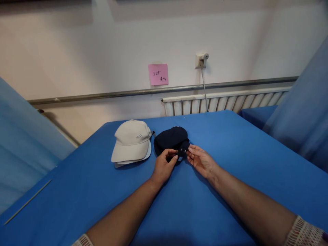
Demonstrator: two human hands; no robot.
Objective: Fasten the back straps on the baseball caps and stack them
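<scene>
A dark navy cap (170, 138) lies on the blue-covered table (205, 208), its back strap (182, 150) turned towards me. Two small shiny spots, perhaps snaps or a buckle, show on the strap. My left hand (164, 164) pinches the strap from the left between thumb and fingers. From the other side, the thumb and fingertips of my right hand (201, 161) are closed on the strap's right part. Just left of the navy cap sits an off-white cap (132, 135) with a three-stripe logo, stacked over at least one other pale cap (147, 155).
A thin stick (27, 202) lies along the table's left side. Behind the table are a metal rail (115, 94), a white radiator (197, 106) and a plugged-in socket (201, 60). A pink note (158, 74) is on the wall. Blue curtains (17, 136) hang at both sides.
</scene>
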